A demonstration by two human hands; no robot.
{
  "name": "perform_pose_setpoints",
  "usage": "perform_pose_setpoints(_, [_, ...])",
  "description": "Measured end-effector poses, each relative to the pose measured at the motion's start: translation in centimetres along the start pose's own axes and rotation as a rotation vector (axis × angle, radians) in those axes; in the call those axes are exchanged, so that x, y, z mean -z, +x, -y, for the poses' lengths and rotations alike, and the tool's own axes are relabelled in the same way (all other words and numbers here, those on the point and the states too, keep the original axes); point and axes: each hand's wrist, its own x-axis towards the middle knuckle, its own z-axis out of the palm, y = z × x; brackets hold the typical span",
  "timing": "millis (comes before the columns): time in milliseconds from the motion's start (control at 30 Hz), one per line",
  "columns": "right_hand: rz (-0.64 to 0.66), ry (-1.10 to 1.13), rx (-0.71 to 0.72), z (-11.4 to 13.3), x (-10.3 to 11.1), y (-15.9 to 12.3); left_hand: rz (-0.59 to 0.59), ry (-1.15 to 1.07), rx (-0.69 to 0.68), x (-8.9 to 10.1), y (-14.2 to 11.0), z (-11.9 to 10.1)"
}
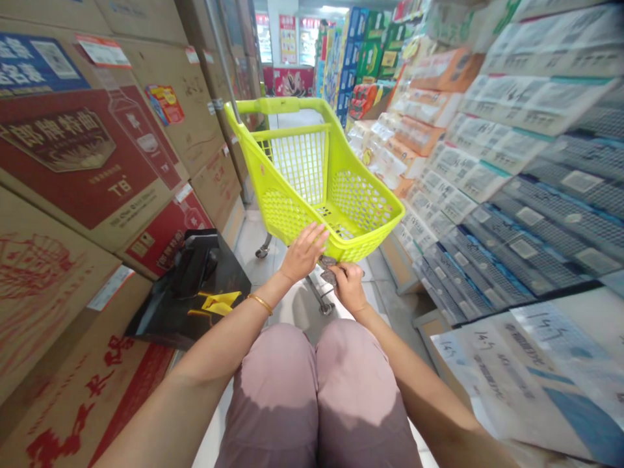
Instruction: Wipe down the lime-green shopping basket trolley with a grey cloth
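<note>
Shopping cart (302, 224), yellow-green, stands in the aisle with its basket's near end toward the knees (316, 377), and the left hand (306, 252) lies on the outer face of that end, just left of its near corner, fingers extended and close together. Right hand (348, 286) is mostly closed below the basket's near bottom edge, thumb and fingers pinching a crumpled grey cloth (328, 275). Black box (195, 286) with a yellow piece on it sits left of the cart, against stacked cartons (88, 149).
</note>
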Motion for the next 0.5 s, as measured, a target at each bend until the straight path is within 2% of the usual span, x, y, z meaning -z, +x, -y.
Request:
perform_pose_setpoints(133, [-0.116, 0.003, -0.067, -0.1, 1.5, 0.5, -0.025, 0.024, 0.137, -1.5, -2.1, 0.1])
perform_pose_setpoints(267, [-0.213, -0.017, -0.083, 0.6, 3.8, 2.0, 0.027, 0.025, 0.102, -2.1, -1.8, -0.6])
perform_pose_setpoints(433, [-0.536, 0.012, 0.08, 1.0, 5.0, 3.4, -0.003, 0.135, 0.063, -2.8, -1.0, -0.9])
perform_pose_setpoints(500, [-0.587, 0.001, 0.143, 0.7, 4.7, 3.9, -0.038, 0.169, 0.055, -3.3, -1.0, -0.8])
